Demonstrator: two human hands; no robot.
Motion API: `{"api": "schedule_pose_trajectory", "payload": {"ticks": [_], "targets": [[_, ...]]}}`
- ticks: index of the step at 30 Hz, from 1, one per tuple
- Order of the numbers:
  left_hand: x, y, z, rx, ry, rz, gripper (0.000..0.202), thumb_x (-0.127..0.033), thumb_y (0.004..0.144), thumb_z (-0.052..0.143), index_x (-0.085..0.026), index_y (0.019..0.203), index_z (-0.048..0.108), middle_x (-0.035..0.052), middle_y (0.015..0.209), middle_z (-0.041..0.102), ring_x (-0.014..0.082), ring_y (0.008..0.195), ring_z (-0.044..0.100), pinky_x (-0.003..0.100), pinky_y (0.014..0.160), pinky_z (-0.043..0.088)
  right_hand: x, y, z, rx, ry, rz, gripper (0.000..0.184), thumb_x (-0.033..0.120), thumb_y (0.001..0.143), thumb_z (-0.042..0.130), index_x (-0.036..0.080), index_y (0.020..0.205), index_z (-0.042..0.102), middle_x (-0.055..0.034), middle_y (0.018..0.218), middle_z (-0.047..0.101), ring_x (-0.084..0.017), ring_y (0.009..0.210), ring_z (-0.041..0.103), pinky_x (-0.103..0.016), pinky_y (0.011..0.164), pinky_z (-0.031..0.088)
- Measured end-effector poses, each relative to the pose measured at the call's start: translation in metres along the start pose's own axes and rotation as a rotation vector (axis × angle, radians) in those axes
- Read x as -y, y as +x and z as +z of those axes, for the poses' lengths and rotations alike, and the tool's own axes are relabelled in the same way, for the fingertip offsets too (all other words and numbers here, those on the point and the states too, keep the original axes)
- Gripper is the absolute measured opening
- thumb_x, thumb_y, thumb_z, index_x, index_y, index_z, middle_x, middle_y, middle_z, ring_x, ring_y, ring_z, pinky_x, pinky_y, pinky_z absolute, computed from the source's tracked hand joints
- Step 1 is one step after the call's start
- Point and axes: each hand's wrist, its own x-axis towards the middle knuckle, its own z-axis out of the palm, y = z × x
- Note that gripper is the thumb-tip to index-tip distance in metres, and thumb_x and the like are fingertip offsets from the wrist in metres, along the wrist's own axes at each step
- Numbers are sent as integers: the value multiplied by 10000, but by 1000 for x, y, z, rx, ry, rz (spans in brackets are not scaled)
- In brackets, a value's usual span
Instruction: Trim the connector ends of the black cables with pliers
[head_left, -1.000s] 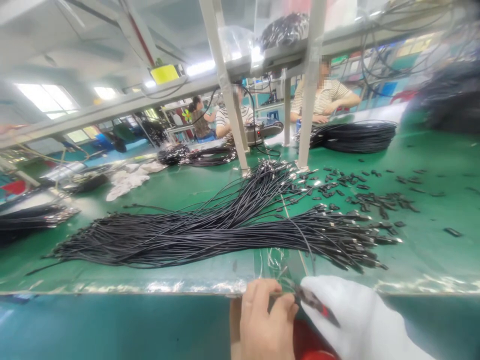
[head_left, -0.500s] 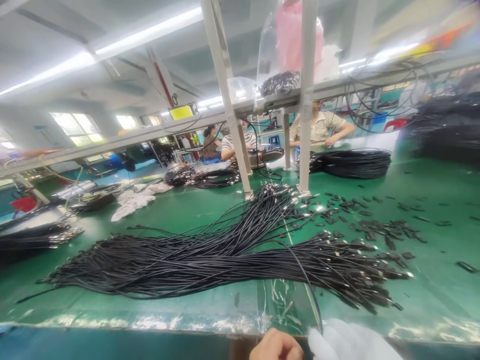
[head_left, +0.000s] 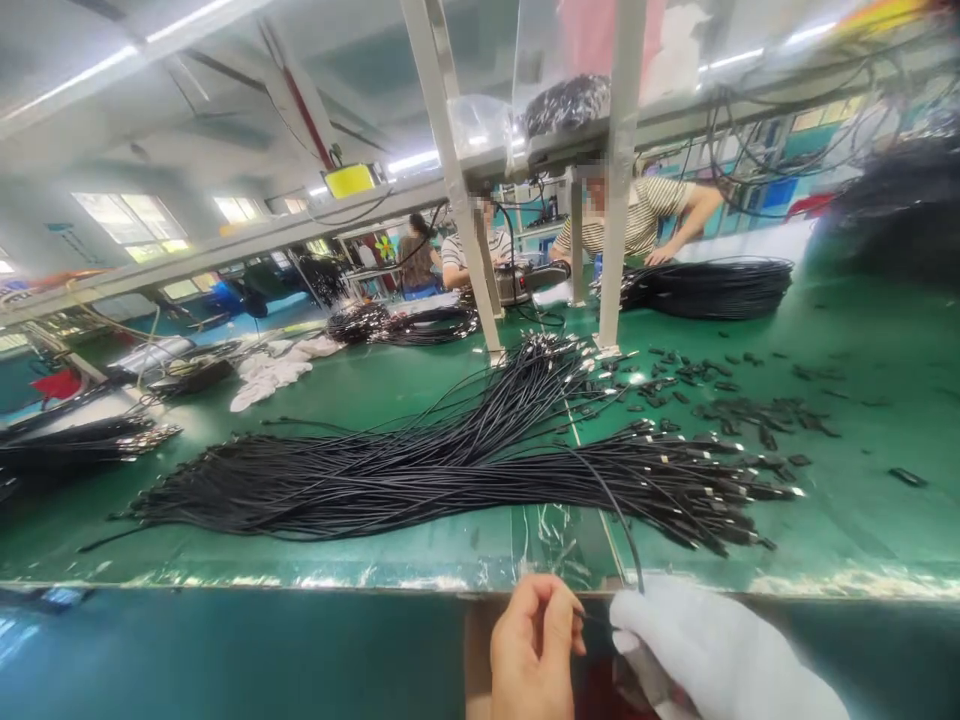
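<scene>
My left hand (head_left: 532, 645), bare, is at the front edge of the table with thumb and fingers pinched together. A thin dark piece shows at its fingertips, pointing towards my other hand; what it is I cannot make out. My right hand (head_left: 690, 640) wears a white glove and is closed around a black cable (head_left: 626, 520), which arches up from the pile and down into the glove. Under the glove a greyish shape is blurred. Just beyond both hands a large bundle of black cables (head_left: 390, 495) lies across the green table, connector ends (head_left: 705, 490) to the right.
Small black pieces (head_left: 772, 415) are scattered on the green table (head_left: 847, 520) at right. Shelf posts (head_left: 622, 180) rise behind the bundle. Coiled cables (head_left: 712, 290), white gloves (head_left: 274, 370) and another cable bundle (head_left: 82, 445) lie around. Co-workers (head_left: 637, 220) sit across the table.
Both hands now show higher in the view, and the table edge has shifted up with the camera tilting down. The cable stays in my right hand.
</scene>
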Motion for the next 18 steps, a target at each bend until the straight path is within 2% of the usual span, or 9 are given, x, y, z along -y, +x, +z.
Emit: {"api": "schedule_pose_trajectory", "payload": {"ticks": [3, 5, 9, 11, 14, 18], "targets": [[-6, -4, -1, 36, -57, -54, 569, -724, 699, 799, -165, 678, 694, -14, 594, 577, 118, 576, 517, 213, 603, 416, 1, -2, -1, 34, 153, 88, 273, 171, 904, 479, 257, 1012, 715, -39, 900, 786, -190, 723, 749, -261, 615, 600], [-6, -4, -3, 73, -87, -69, 545, -688, 710, 817, -154, 681, 708, -16, 585, 579, 111, 578, 526, 209, 619, 421, 2, -4, 0, 81, 218, 212, 211, 260, 946, 530, 284, 1007, 731, -8, 912, 796, -164, 704, 751, -222, 615, 600], [-5, -6, -2, 85, -139, -93, 543, -680, 697, 833, -149, 791, 779, 22, 649, 669, 118, 582, 581, 226, 628, 466, 5, -7, 3, 104, 266, 439, 202, 367, 948, 576, 317, 1013, 760, 24, 837, 796, -152, 582, 723, -196, 506, 569], [-4, -9, 0, 61, -185, -119, 578, -697, 670, 840, -155, 866, 797, 52, 692, 720, 141, 594, 627, 250, 627, 503, 5, -7, 3, 122, 298, 470, 215, 382, 949, 571, 322, 1008, 768, 29, 796, 789, -150, 544, 707, -191, 461, 546], [-4, -12, 1, 39, -249, -158, 582, -685, 646, 863, -154, 875, 791, 72, 690, 736, 162, 614, 651, 254, 584, 516, 3, -6, 4, 135, 303, 464, 229, 383, 947, 565, 321, 1009, 776, 27, 798, 790, -148, 527, 698, -189, 434, 529], [-6, -13, -4, 113, -272, -215, 524, -630, 644, 897, -142, 791, 772, 47, 633, 703, 130, 560, 607, 225, 507, 478, -1, -10, 6, 130, 264, 440, 241, 378, 939, 565, 323, 1031, 781, 15, 849, 801, -155, 535, 701, -207, 455, 543]]}}
